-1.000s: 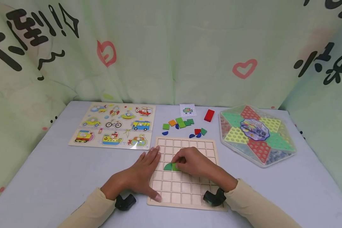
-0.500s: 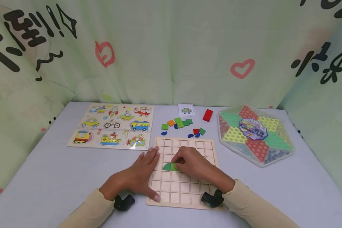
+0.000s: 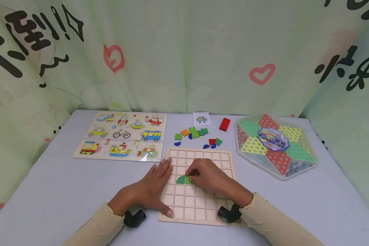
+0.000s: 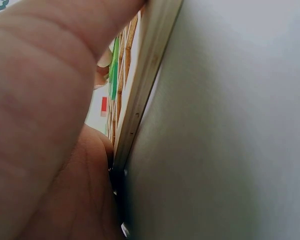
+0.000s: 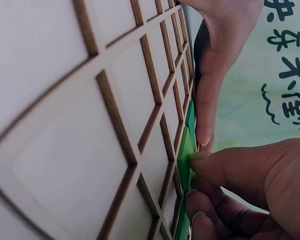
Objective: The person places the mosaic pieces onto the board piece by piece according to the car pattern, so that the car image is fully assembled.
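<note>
A wooden grid board [image 3: 184,201] lies on the table in front of me. My left hand [image 3: 152,188] rests spread along its left edge, fingers straight, thumb near the lower left corner. In the left wrist view the board's edge [image 4: 145,85] runs beside that hand. My right hand [image 3: 207,173] pinches a light green square tile [image 5: 185,152] low over the grid, thumb on its face. A darker green quarter-round tile [image 3: 180,180] sits in the cell to its left. Another green piece [image 5: 182,222] shows by the right fingertips in the right wrist view, mostly hidden.
Beyond the board lie loose green, orange, red and blue tiles [image 3: 194,132], a red block [image 3: 224,124] and a small picture card [image 3: 201,118]. A vehicle puzzle board [image 3: 120,136] lies left; a hexagonal Chinese checkers box [image 3: 276,147] lies right.
</note>
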Tool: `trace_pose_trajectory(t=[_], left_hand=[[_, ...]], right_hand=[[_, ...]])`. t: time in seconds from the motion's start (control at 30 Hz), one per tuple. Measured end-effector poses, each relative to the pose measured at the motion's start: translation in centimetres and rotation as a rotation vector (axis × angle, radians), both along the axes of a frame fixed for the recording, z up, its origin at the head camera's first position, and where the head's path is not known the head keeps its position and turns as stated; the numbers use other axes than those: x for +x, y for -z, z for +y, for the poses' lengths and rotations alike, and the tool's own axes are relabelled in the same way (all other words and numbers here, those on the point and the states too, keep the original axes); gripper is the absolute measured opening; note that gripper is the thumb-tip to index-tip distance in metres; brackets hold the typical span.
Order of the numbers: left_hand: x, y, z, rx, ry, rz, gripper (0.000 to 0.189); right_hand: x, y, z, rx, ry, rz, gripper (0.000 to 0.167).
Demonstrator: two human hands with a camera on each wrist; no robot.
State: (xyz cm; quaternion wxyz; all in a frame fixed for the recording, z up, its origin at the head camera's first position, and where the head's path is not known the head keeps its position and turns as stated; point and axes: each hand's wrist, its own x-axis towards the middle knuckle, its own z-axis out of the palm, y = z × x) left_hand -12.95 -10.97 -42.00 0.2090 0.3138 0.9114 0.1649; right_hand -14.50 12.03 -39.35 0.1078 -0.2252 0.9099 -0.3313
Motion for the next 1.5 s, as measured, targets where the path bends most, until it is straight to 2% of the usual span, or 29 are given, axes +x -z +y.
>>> trace_pose_trajectory(t=[0.43,0.57,0.87,1.17,1.5], left_hand=[[-0.1,-0.2,0.0,0.000,0.004,-0.006,0.136],[0.1,-0.1,0.1,0.007,-0.003,-0.015,0.135],[0.0,-0.1,-0.1,-0.014,-0.004,-0.003,0.135],[0.0,-0.2,0.0,-0.005,0.001,0.007,0.136],[0.0,0.1,0.0,-0.006,-0.009,0.002,0.137]], right_hand=[[-0.5,-0.2,0.0,0.008,-0.034,-0.010,0.015],[-1.1,-0.5,0.3,-0.008,-0.003,-0.006,0.014],[-4.0,-0.9,0.0,-0.051,0.087,0.029,0.017],[-6.7,-0.9,-0.4,-0.085,0.197,-0.005,0.021],[-10.3,-0.2,0.2,-0.112,0.259,-0.027,0.022]])
